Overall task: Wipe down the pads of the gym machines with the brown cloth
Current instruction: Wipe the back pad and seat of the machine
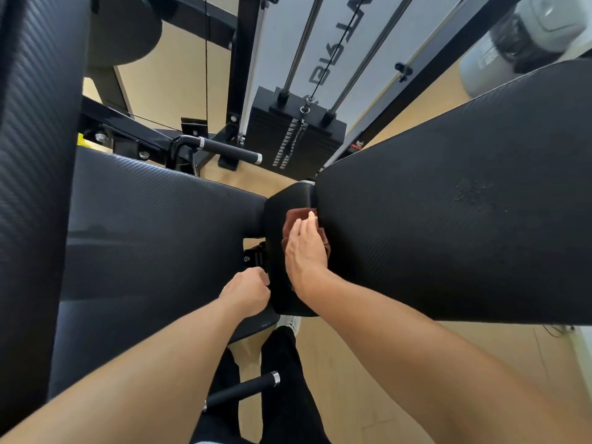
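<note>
While the camera looks down from the person's head, two bare forearms reach forward between large black gym pads. The right hand point(306, 248) lies flat, fingers straight and close together, pressing the brown cloth point(296, 219) against a small rounded black pad point(278, 216) at the middle of the view. The cloth is bunched under the palm; a reddish-brown edge shows beyond the fingertips and another bit beside the knuckles, right at the seam where the small pad meets the big pad point(464, 203) on the right. That big pad has a fine ribbed texture and a patch of tiny droplets or specks on its surface.

The left hand point(248, 291) is lower and to the left, fingers curled in at the near edge of the small pad, close to a black metal bracket point(254, 257). Whether it grips anything cannot be told, as the fingertips are hidden.

A wide seat pad point(153, 225) stretches to the left, and a tall ribbed pad point(35, 155) fills the left edge. Farther off stands a weight stack point(294, 139) with two chrome guide rods point(302, 43), and a black handle point(229, 150) with a silver end. Below, dark trousers point(282, 379), a white shoe point(290, 323) and another handle point(243, 390) show over a light wooden floor point(384, 363).
</note>
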A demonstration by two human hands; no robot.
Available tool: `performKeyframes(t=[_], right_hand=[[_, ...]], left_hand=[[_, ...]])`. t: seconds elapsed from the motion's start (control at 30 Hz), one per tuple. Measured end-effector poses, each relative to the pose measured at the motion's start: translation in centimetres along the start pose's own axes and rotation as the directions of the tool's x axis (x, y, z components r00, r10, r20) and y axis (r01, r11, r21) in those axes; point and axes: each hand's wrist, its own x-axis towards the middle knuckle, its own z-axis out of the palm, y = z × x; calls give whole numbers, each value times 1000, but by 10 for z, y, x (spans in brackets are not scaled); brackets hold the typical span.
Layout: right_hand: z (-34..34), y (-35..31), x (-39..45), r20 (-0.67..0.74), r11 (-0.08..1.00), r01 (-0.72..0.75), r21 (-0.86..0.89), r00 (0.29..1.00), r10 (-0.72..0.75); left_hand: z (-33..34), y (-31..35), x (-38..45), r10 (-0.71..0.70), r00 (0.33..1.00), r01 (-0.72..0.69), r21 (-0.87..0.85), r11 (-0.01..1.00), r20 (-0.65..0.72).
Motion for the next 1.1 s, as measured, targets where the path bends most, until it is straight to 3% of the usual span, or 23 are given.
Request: performKeyframes(t=[0.33, 0.5, 0.63, 0.7, 0.83, 0.97, 1.03, 1.1], right_hand=[[21, -43, -70, 2, 992, 122, 12, 993, -122], [29, -55, -95, 8, 991, 127, 32, 992, -127], [38, -58, -115, -42, 978, 135, 157, 991, -130], [43, -56, -128, -86, 948, 83, 307, 995, -59], [51, -40, -158, -188, 687, 93, 721, 980, 65], [54, -24, -185, -298, 472, 133, 871, 908, 294], [54, -18, -195, -267, 381, 114, 917, 886, 378], [57, -16, -207, -243, 293, 134, 947, 894, 375]], left_hand=[[4, 9, -7, 47, 998, -48, 26, 999, 37], [8, 11, -6, 75, 987, -77, 8, 997, 139], [18, 16, -11, 92, 972, -73, -98, 993, 214], [24, 17, -15, 82, 968, -35, -195, 980, 239], [31, 25, -31, -15, 955, 133, -383, 914, 296], [30, 43, -56, -96, 927, 298, -558, 775, 363], [28, 59, -67, -45, 944, 270, -683, 679, 328], [21, 78, -82, 9, 985, 122, -729, 673, 173]])
